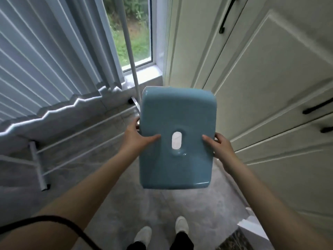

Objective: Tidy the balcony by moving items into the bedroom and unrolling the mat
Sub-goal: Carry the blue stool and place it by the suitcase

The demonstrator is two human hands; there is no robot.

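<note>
A blue plastic stool (177,112) with an oval hole in its seat hangs in the air in front of me, seat facing up toward the camera. My left hand (137,135) grips its left edge, thumb lying on the seat and fingers curled under. On the opposite edge my right hand (219,145) holds it the same way, thumb on top. The stool's legs are hidden beneath the seat. No mat is in view.
A white metal drying rack (38,166) stands low on the left, its pole (128,44) rising by the window. Pleated curtains (45,56) hang at left. White cabinet doors (270,87) with black handles fill the right. Grey tiled floor (180,202) lies below, my feet on it.
</note>
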